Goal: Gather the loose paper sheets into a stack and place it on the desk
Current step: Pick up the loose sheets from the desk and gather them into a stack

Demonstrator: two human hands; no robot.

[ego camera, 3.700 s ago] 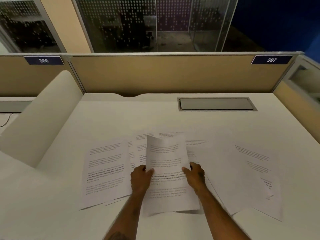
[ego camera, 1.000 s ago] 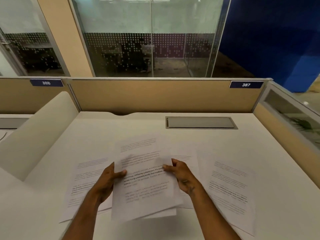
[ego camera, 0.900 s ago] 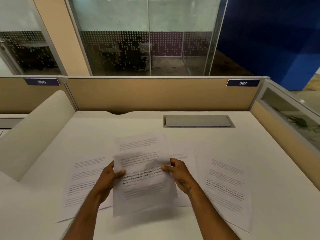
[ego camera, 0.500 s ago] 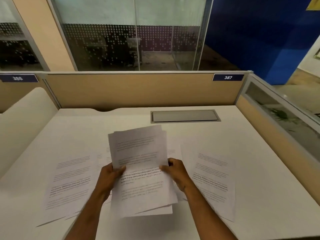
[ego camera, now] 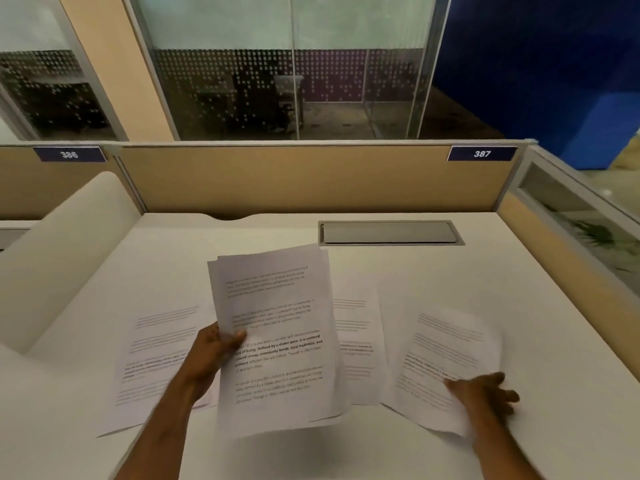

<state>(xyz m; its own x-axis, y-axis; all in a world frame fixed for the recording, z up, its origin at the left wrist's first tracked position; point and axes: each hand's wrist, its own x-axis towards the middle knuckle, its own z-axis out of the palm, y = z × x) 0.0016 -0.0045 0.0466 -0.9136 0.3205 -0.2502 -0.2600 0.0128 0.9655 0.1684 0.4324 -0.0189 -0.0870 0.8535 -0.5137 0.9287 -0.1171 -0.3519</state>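
White printed sheets [ego camera: 277, 337] are gripped above the worktop [ego camera: 519, 289] by the left hand [ego camera: 211, 355]; right of them, the right hand [ego camera: 485, 393] is spread open on a loose sheet [ego camera: 446, 344].

We record: left hand [ego camera: 211, 358] pinching a raised sheaf [ego camera: 277, 334] of printed sheets above the desk [ego camera: 519, 306]; right hand [ego camera: 485, 393], fingers spread, touching the rightmost loose sheet [ego camera: 446, 351]; other sheets lying flat at left [ego camera: 156, 362] and centre [ego camera: 356, 348]
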